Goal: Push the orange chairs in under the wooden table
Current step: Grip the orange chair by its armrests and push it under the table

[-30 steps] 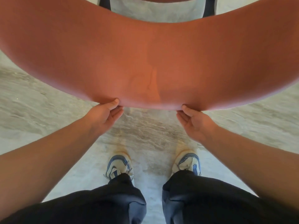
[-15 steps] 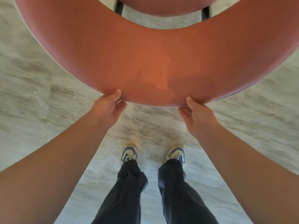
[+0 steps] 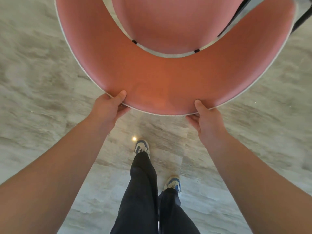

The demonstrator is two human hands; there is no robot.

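Both hands grip the top rim of the orange chair. Left hand: thumb lies over the inner face of the curved backrest, fingers curl beneath the rim's outer side, so the rim is pinched between thumb and fingers. Right hand: same hold, thumb on top against the orange surface, fingers wrapped under the edge. The two hands sit apart on the near arc of the backrest, one to each side of its middle.

Head view, looking steeply down. Chair fills the upper half of the frame; backrest forms a wide orange band with a pale piping line along its outer edge. Seat pad shows beyond the backrest, separated from it by a narrow gap with two small dark connectors. Dark chair leg visible at upper right. Wooden table not in frame, so the chair's position relative to it cannot be told.

Floor is pale grey stone with streaked veining, blurred at the sides; a small bright reflection sits just left of the forward shoe. Person's legs in dark trousers; left shoe forward, right shoe behind it. Both forearms bare.
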